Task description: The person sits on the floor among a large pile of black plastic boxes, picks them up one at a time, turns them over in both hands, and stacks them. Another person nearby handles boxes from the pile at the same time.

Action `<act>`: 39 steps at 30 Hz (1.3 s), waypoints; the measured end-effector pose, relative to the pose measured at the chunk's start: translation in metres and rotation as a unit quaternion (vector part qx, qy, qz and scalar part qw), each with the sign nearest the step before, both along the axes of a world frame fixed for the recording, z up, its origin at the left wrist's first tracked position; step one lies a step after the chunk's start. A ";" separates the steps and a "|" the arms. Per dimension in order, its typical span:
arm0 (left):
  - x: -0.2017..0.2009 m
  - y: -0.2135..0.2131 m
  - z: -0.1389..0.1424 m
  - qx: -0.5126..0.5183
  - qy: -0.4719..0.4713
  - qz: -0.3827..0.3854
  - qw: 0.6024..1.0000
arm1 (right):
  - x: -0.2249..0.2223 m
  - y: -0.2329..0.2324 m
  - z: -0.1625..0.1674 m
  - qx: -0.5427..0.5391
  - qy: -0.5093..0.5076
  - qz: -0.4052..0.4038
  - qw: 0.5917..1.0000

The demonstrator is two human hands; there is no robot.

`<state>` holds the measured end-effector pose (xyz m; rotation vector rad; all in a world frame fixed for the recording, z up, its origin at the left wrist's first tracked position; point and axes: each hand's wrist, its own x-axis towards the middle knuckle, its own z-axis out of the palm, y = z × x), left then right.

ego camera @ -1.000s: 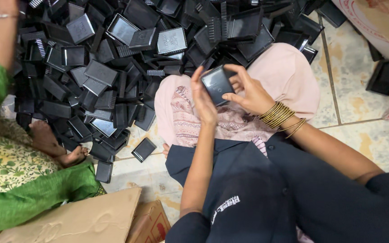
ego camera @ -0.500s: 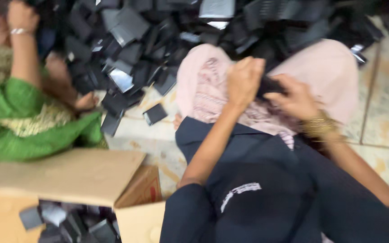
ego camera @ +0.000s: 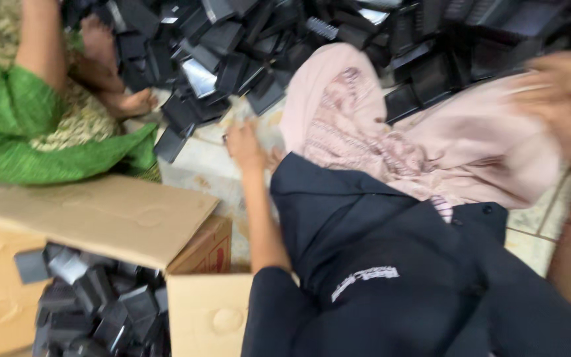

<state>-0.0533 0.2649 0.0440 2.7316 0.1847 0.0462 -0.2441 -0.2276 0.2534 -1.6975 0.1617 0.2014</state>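
Bare tile [ego camera: 199,165] between box [ego camera: 100,211] and parts [ego camera: 232,59]

A pale tiled floor [ego camera: 209,158] carries a big heap of black plastic parts [ego camera: 246,46] across the far side. At near left stands an open cardboard box [ego camera: 120,218], with more black parts inside.
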 end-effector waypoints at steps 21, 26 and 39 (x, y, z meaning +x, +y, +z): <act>-0.020 -0.085 0.059 -0.433 0.155 -0.114 0.881 | 0.311 -0.011 -0.090 -0.577 -0.225 -0.032 0.784; -0.037 -0.125 0.096 -0.309 0.013 -0.170 0.935 | 0.235 -0.023 -0.027 -0.292 -0.262 -0.170 0.904; 0.017 -0.172 0.142 -0.231 0.031 -0.261 0.937 | -0.049 0.001 -0.051 -0.562 -0.017 -0.132 0.816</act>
